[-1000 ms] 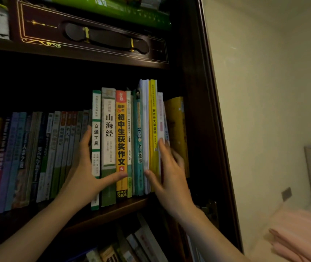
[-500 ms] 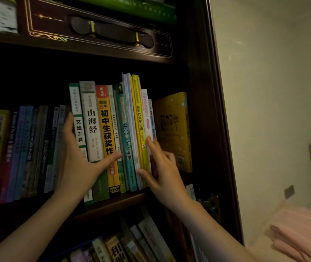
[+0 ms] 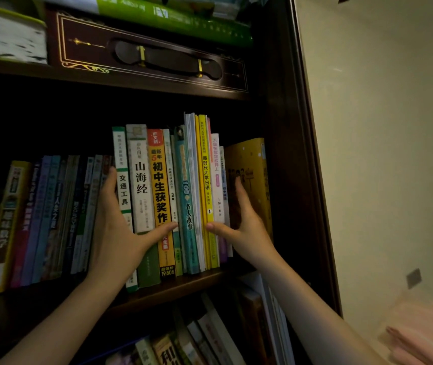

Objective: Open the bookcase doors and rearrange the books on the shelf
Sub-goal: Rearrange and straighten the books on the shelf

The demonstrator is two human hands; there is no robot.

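Note:
A group of upright books (image 3: 169,196) stands on the dark wooden shelf (image 3: 178,288), pulled forward of the others. My left hand (image 3: 116,233) presses flat on the group's left side, thumb across the spines. My right hand (image 3: 241,222) presses on its right side, thumb on the yellow spine, fingers between the pink book and a yellow book (image 3: 249,180) standing further back. Both hands clamp the group from either side.
A row of darker books (image 3: 49,217) fills the shelf's left part, set further back. A decorated dark box (image 3: 152,56) and green books lie on the shelf above. More books lean on the shelf below (image 3: 210,335). The bookcase's side frame (image 3: 299,180) borders a cream wall; pink bedding (image 3: 426,335) lies lower right.
The clamped group has straightened from a leftward lean to upright. My right hand's fingers slid deeper along the group's right side.

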